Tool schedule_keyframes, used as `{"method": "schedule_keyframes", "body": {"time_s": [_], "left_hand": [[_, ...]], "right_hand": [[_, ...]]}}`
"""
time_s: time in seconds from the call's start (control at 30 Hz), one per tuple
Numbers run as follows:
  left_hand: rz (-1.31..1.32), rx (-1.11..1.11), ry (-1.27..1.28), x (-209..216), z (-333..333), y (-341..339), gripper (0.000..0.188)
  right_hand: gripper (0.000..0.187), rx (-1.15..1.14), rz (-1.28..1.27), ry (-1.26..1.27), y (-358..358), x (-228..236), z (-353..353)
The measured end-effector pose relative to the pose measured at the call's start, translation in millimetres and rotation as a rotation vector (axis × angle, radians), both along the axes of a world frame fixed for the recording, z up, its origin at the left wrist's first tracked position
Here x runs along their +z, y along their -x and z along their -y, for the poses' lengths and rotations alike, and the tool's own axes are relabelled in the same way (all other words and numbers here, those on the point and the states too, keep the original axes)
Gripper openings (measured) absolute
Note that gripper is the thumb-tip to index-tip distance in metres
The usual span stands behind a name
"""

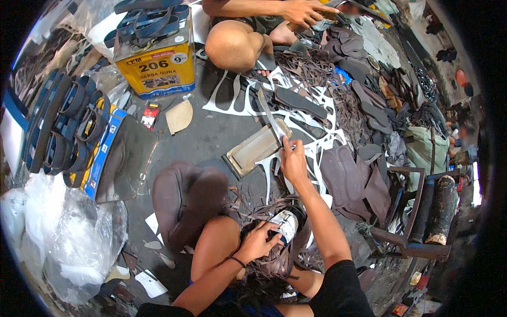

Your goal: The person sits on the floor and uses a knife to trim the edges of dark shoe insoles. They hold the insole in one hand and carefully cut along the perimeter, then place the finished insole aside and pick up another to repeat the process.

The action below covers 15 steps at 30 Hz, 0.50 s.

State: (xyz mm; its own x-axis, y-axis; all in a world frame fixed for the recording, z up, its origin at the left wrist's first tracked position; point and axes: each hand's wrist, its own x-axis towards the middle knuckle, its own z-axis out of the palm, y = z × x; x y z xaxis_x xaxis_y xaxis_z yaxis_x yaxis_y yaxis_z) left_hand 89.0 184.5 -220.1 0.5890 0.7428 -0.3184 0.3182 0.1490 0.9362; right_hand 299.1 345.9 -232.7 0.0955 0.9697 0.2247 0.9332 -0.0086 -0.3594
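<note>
My right hand [293, 158] is closed round the lower end of a long, slightly curved knife [270, 113], its blade pointing up and away. Just beneath and left of the blade lies a worn rectangular block [256, 150], grey on top with a pale rim. My left hand [259, 240] is closed on a rounded black-and-white piece [287, 224] between my legs; its kind I cannot make out. Thin brown offcut strips [269, 259] lie around and below that hand. Past the blade, a dark sole [301, 102] rests on a white cut-out sheet [232, 103].
A person sits opposite, one hand [306, 11] reaching right. Blue sandals top a yellow tin [158, 68]; more sandals [66, 121] lean on another tin at left. Clear plastic [79, 238], brown soles [343, 177] and a metal frame [412, 211] surround me.
</note>
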Motion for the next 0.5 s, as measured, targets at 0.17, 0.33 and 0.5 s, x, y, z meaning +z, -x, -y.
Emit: {"method": "schedule_keyframes", "body": {"time_s": [0.17, 0.33, 0.5], "left_hand": [[-0.023, -0.007, 0.053, 0.7, -6.0, 0.1, 0.039], [-0.046, 0.006, -0.099, -1.4, -1.3, 2.3, 0.04], [-0.034, -0.005, -0.001, 5.3, -6.4, 0.8, 0.041]], "right_hand": [[0.048, 0.114, 0.03, 0.05, 8.4, -15.4, 25.1], [0.045, 0.311, -0.306, 0.373, 19.4, 36.5, 111.4], [0.025, -0.225, -1.362, 0.66, 27.9, 55.6, 59.3]]}}
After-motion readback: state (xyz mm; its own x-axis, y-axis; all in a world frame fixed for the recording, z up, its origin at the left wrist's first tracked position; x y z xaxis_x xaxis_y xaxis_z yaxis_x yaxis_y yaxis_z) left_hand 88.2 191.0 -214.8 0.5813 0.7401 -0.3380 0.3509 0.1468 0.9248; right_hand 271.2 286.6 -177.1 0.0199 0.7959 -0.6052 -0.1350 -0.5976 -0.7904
